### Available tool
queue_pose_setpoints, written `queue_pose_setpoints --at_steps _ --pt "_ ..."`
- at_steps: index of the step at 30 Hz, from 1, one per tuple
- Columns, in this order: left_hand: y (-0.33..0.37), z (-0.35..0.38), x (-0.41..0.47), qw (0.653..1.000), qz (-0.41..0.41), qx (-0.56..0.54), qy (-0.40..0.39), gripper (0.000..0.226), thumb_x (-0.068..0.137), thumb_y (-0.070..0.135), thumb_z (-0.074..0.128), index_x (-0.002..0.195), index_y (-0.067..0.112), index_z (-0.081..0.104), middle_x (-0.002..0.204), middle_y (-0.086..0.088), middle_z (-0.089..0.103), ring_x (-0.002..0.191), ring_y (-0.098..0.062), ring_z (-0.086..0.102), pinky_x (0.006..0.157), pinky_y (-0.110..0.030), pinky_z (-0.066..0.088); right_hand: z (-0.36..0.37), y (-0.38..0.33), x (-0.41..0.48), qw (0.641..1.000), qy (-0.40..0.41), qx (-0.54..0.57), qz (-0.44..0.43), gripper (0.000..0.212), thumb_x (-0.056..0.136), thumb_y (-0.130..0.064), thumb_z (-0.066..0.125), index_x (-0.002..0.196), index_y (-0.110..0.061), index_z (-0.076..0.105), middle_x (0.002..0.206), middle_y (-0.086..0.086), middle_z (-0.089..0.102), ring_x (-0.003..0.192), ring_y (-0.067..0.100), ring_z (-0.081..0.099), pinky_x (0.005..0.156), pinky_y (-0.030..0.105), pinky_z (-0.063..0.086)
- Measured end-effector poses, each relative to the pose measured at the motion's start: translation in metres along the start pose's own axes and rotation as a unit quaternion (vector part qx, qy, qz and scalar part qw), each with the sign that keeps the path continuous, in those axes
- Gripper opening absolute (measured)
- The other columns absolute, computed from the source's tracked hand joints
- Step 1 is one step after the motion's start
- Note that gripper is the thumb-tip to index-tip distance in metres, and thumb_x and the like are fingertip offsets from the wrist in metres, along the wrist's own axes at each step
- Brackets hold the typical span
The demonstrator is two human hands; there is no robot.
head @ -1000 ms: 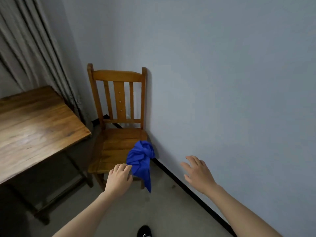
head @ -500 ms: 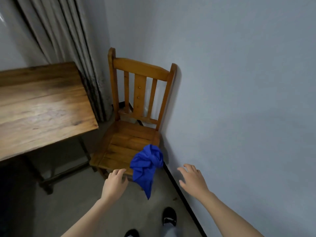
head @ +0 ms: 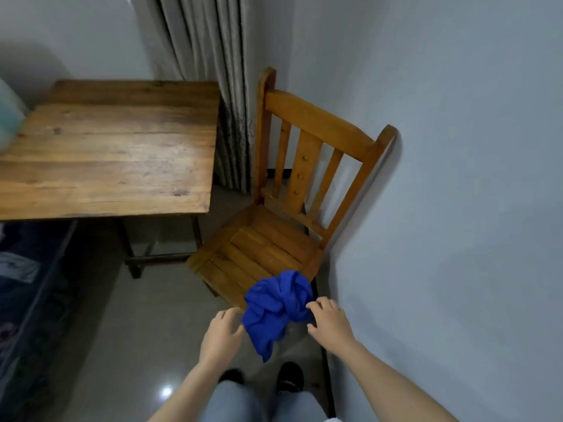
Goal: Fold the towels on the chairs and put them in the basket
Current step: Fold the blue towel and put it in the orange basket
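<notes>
Hands, both bare and spread-fingered, gripping nothing: left hand (head: 221, 333) at the near left edge of the cloth, fingertips about touching it; right hand (head: 329, 321) at its right side, fingertips resting on the bunched part.

Item: blue towel (head: 278, 309), one, crumpled into a knot-like wad. Location: front right corner of the seat of the wooden chair (head: 268, 254), a loose tail hanging off the front edge toward the floor.

Handling note (judgement): the step in hand is the pick-up. The wad hides its corners, so pinching the bundle as it lies would only carry the tangle along. Better for each hand to take a separate edge or corner, lift clear of the seat, and let the hanging tail shake out before any fold is started. Cloth looks thin and limp; it should drape readily.

Surroundings: chair stands against the pale wall (head: 457, 178); a wooden table (head: 122, 153), bare over most of its top, stands just to the left and looks a fair surface for folding. Curtain (head: 207, 56) behind. Basket: not in view.
</notes>
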State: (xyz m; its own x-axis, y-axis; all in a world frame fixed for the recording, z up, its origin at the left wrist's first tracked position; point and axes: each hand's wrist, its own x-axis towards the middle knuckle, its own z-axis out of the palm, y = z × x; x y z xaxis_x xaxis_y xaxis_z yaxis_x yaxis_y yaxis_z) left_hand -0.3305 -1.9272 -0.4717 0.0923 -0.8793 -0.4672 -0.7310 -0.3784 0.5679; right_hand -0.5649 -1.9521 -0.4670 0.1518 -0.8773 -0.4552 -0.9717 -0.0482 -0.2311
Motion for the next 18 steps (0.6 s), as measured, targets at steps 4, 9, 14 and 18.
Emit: queue_pose_setpoints --at_steps 4,9,14,18 --pt "-0.012 0.015 0.006 0.999 -0.036 0.011 -0.014 0.045 0.091 0.020 0.051 0.135 0.017 0.042 0.137 -0.002 0.045 0.125 -0.016 0.043 0.095 -0.024 0.036 0.020 0.003 0.026 0.999 -0.047 0.006 -0.020 0.046 0.089 -0.030 0.051 0.133 -0.024 0.039 0.136 0.000 0.040 0.125 0.021 0.036 0.099 0.034 0.034" --pt "-0.024 0.037 0.057 0.997 -0.054 0.042 -0.029 0.051 0.088 0.023 0.054 0.137 0.019 0.040 0.138 -0.001 0.044 0.127 -0.017 0.042 0.097 -0.024 0.034 0.049 0.009 0.079 0.998 -0.066 0.019 -0.006 0.051 0.090 -0.031 0.051 0.137 -0.025 0.034 0.140 0.001 0.036 0.127 0.021 0.036 0.100 0.032 0.034" --pt "-0.056 0.091 0.151 0.992 -0.111 0.031 -0.058 0.055 0.087 0.027 0.058 0.138 0.018 0.038 0.134 -0.006 0.047 0.122 -0.022 0.046 0.095 -0.030 0.039 0.103 0.019 0.169 0.996 -0.088 0.014 0.020 0.061 0.089 -0.036 0.053 0.142 -0.023 0.026 0.146 0.006 0.027 0.132 0.024 0.031 0.102 0.035 0.034" --pt "-0.068 0.123 0.191 0.989 -0.126 -0.001 -0.079 0.058 0.085 0.030 0.062 0.136 0.018 0.037 0.129 -0.008 0.049 0.115 -0.025 0.050 0.092 -0.034 0.045 0.137 0.025 0.196 0.994 -0.098 -0.002 0.040 0.069 0.089 -0.042 0.055 0.145 -0.028 0.017 0.151 0.007 0.015 0.135 0.026 0.027 0.103 0.038 0.034"
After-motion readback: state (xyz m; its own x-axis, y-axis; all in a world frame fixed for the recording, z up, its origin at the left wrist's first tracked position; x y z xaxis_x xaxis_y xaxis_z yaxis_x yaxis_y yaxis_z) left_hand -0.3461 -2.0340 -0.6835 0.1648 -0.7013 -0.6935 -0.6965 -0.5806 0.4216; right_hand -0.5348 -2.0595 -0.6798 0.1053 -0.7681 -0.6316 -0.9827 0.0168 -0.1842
